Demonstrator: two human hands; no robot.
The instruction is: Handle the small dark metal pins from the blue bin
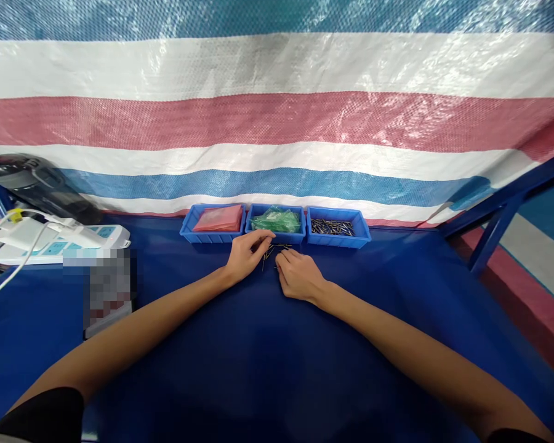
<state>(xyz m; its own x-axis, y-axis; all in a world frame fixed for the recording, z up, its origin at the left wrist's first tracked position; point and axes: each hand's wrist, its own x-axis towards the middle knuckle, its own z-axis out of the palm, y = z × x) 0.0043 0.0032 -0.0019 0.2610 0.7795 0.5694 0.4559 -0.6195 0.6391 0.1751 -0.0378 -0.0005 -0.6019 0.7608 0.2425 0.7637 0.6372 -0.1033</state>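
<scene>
Several thin, dark and brass-coloured metal pins (268, 253) lie on the blue table between my hands; their exact kind is too small to tell. My left hand (247, 255) is just left of them, thumb and fingers drawn together in front of the middle bin. Close by on the other side, my right hand (299, 275) is curled with its fingertips down by the pins. What either hand pinches is hidden. Green plastic bags (277, 220) fill the middle blue bin (277, 238). More such metal pieces (332, 227) lie in the right blue bin (362, 237).
Pink plastic bags (219, 218) lie in the left blue bin (187, 231). At the left are a white power strip (115, 237) with cables, a dark bottle (46, 184) and a blurred-out flat object (108, 295). A striped tarp (277, 123) hangs behind the table (258, 357).
</scene>
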